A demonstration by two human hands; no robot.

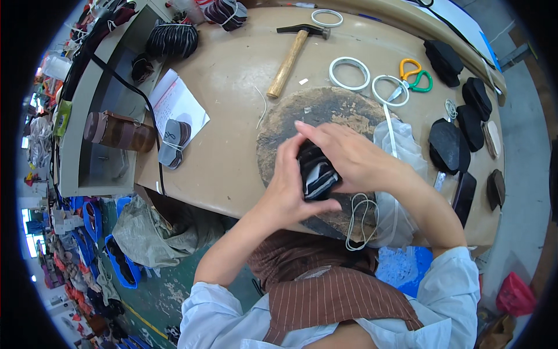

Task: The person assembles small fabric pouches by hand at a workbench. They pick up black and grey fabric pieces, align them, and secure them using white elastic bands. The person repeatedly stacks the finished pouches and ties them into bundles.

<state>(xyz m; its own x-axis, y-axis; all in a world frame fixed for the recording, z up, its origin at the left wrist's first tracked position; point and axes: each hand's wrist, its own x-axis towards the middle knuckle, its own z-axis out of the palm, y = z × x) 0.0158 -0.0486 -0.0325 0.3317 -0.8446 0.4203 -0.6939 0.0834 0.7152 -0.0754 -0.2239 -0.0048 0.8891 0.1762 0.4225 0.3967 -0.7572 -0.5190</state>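
Between my two hands sits a stack of black cut pieces with pale edges showing. My left hand presses its left side, thumb stretched toward me. From the other side my right hand wraps the stack, its fingers partly hidden. Both hands are over a worn round wooden block on the table. A loose loop of thin white string hangs at the block's near edge. Beside my right forearm lies a crumpled clear plastic bag.
Beyond the block lie a hammer, a white tape roll and scissors with orange and green handles. Several black bundles, including one, are at the right. At left are a bottle, a paper sheet and a tied stack.
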